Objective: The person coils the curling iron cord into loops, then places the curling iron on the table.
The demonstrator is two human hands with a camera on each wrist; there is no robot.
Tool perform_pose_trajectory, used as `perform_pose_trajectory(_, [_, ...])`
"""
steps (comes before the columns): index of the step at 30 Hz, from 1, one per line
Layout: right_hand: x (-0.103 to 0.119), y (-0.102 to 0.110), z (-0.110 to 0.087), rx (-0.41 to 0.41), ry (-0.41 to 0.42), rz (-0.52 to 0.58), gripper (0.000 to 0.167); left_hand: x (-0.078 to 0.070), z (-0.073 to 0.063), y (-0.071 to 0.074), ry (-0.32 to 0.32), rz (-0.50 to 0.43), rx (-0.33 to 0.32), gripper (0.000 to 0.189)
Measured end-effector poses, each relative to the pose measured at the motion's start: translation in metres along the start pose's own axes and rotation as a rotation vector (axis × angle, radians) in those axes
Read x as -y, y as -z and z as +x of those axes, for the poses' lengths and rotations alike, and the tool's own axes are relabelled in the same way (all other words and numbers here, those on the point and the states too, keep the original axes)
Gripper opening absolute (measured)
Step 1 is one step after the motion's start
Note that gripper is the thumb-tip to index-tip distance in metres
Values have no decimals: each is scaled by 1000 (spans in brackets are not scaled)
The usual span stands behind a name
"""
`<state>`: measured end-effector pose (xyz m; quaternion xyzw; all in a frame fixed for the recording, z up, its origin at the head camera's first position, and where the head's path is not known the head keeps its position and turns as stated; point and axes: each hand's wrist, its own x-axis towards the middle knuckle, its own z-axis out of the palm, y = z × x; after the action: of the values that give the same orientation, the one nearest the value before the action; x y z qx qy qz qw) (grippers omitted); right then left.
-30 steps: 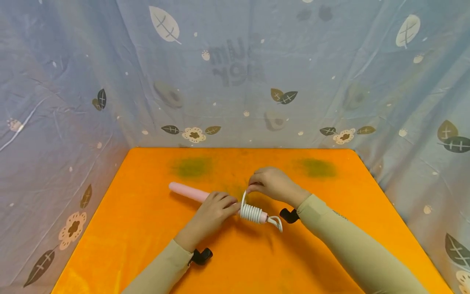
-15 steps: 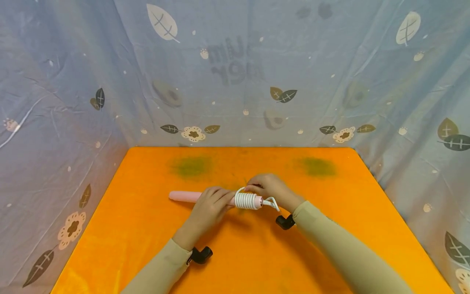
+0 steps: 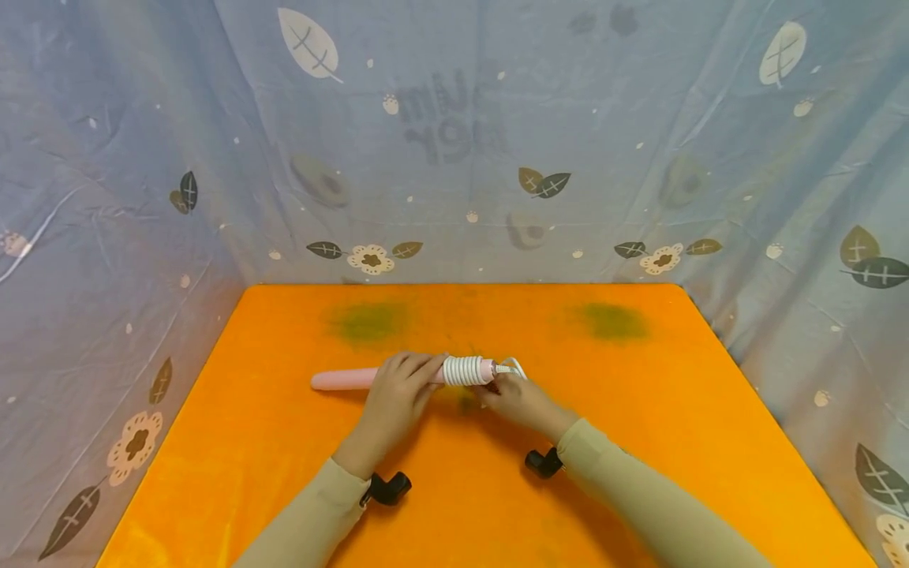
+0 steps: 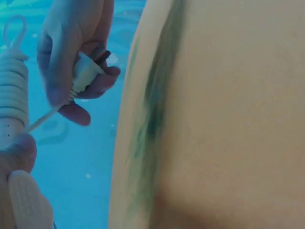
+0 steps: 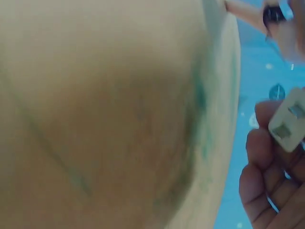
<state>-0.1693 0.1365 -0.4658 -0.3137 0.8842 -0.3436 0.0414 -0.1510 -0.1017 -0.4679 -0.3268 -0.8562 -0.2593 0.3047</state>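
A slim pink hair iron (image 3: 344,379) lies nearly level across the head view, its white cord (image 3: 463,370) wound in several tight turns round the handle. My left hand (image 3: 398,394) grips the body just left of the coil. In the left wrist view, its thumb (image 4: 21,148) sits where the cord's free strand (image 4: 43,118) leaves the handle. My right hand (image 3: 521,398) is at the near side of the cord end, pinching the white plug (image 4: 86,74). Two flat prongs show on the plug's face in the right wrist view. A small cord loop (image 3: 513,365) sticks out from the handle's end.
An orange cloth-covered table (image 3: 234,442) lies below, with a leaf-patterned curtain (image 3: 454,142) around its back and sides. Black camera mounts (image 3: 389,488) hang at both wrists. Blurred pale surfaces fill much of both wrist views.
My right hand has come from behind the iron, over the coil, round to its near side with the plug. The iron has swung level and shifted slightly away and left, still in my left hand.
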Motion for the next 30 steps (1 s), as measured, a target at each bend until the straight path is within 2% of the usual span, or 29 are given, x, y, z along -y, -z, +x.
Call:
perform_pose_trajectory(7, [5, -11, -2, 11, 46, -161, 13, 9, 3, -3, 97, -2, 65, 42])
perform_pose_trajectory(12, [11, -12, -2, 16, 37, -215, 15, 10, 4, -5, 100, 6, 71, 43])
perform_pose_trajectory(20, [22, -18, -6, -12, 83, -250, 15, 10, 5, -8, 96, 7, 72, 44])
perform_pose_trajectory(26, [30, -22, -2, -41, 25, -265, 30, 10, 11, -10, 127, 33, 85, 46])
perform_pose_trajectory(30, [25, -28, 5, -43, -24, -295, 36, 13, 16, -12, 136, 48, 69, 48])
